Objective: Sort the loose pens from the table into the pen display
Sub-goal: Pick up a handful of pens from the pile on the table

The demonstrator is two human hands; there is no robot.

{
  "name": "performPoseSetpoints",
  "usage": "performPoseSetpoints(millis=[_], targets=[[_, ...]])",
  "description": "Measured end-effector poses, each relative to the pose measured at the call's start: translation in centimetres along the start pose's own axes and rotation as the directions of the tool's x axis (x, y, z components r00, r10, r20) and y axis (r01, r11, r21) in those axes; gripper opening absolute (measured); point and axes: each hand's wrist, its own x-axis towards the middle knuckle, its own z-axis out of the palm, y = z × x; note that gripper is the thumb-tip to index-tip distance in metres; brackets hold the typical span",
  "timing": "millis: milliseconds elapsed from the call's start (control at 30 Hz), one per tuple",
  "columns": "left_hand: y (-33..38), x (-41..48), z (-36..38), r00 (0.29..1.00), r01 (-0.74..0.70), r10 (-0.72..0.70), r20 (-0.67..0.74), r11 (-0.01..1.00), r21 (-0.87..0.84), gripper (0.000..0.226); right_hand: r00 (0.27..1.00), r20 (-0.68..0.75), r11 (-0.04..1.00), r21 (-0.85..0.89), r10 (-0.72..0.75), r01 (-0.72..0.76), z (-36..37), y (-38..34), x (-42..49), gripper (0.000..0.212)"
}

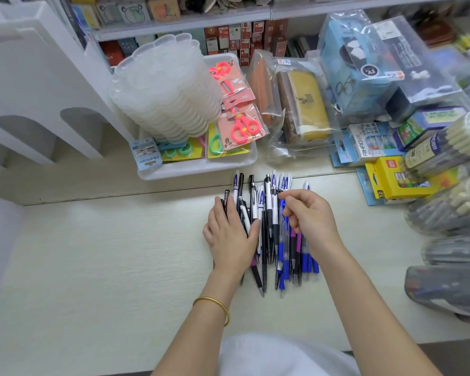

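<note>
Centre frame: left hand (228,234) presses straight fingers on pens (267,202) heaped on the counter (92,253); right hand (310,215) curls above, grip unclear. Selection under way; next, lift one clear.

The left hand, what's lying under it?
Part of the pen pile: black and white pens stick out beyond the left hand. Their middles are covered, so the count is unclear.

The pens (269,229) lie in one loose bundle, roughly parallel, tips toward the person. Black and white ones, some printed with a blue letter, sit under and just right of the flat left hand (229,237). Blue and purple-gripped ones lie beneath the right hand (308,218).
</note>
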Motion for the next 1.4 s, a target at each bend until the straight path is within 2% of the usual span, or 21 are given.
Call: performPoseSetpoints(millis=[333,533,633,800,1000,1167,1300,1400], targets=[[0.7,0.4,-0.5,0.997,0.079,-0.078,0.021,0.995,-0.058,0.087,1.0,0.009,1.0,-0.013,-0.008,0.008,-0.1,0.2,0.2,0.022],[-0.2,0.2,0.0,0.997,-0.008,0.005,-0.083,1.0,-0.029,0.077,1.0,0.004,1.0,-0.006,-0.006,0.006,-0.2,0.1,0.3,0.022],[-0.8,0.3,0.1,0.997,-0.056,0.056,-0.056,0.998,-0.004,0.079,1.0,0.021,1.0,0.007,-0.001,0.001,0.0,0.0,0.2,0.021],[-0.7,0.7,-0.3,0.996,-0.011,0.008,-0.09,0.999,-0.037,0.08,0.999,0.033,1.0,0.006,0.0,0.0,0.2,-0.1,0.1,0.022],[-0.5,1.1,-1.0,0.999,0.032,-0.033,-0.019,0.999,-0.039,0.08,1.0,0.03,1.0,-0.002,-0.004,0.005,0.2,-0.1,0.0,0.022],[-0.3,1.2,-1.4,0.998,0.064,-0.064,0.01,0.997,-0.046,0.068,1.0,0.028,1.0,0.007,0.001,-0.001,0.4,-0.2,-0.3,0.023],[0.0,1.5,-2.2,0.993,0.094,-0.096,0.068,0.995,0.026,0.037,1.0,0.025,1.0,0.0,-0.007,0.007,0.2,-0.1,-0.5,0.022],[0.0,1.3,-2.6,0.992,0.075,-0.082,0.093,0.994,0.075,0.028,1.0,0.02,1.0,0.0,-0.015,0.015,0.1,0.0,-0.7,0.023]])
